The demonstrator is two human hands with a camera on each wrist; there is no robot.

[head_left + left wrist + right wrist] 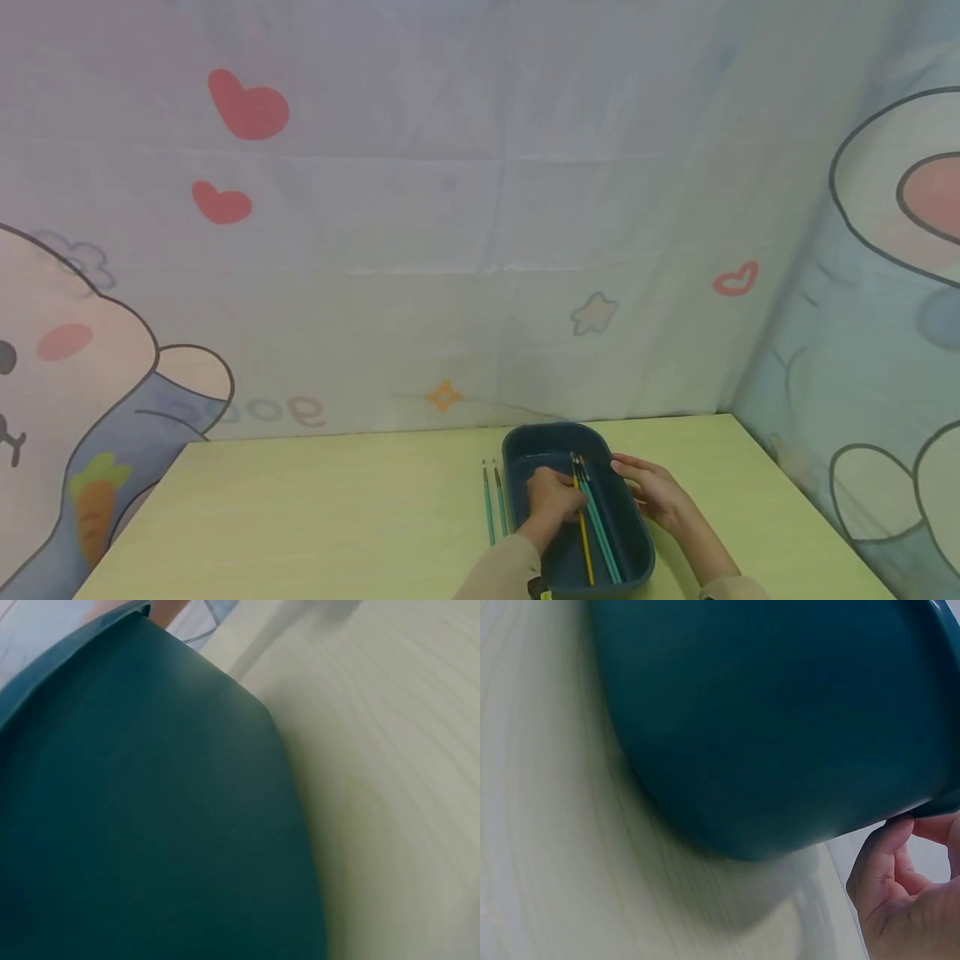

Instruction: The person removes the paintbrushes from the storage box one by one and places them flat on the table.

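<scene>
A dark teal oblong tray (525, 439) stands on the pale wooden table, holding a yellow brush (584, 537) and teal brushes (604, 537) laid lengthwise. My left hand (562, 497) is inside the tray, its fingers curled onto the brush stems near their tips. My right hand (639, 481) holds the tray's right rim. In the right wrist view the thumb (889, 844) touches the outer wall of the tray (765, 712) just under the rim. The left wrist view shows only the tray wall (150, 825) and table; the hand is out of sight there.
Two teal brushes (493, 502) lie on the table (300, 517) just left of the tray, parallel to it. A cartoon-printed cloth (450, 250) hangs behind and to the right of the table. The table's right edge runs close to the right hand.
</scene>
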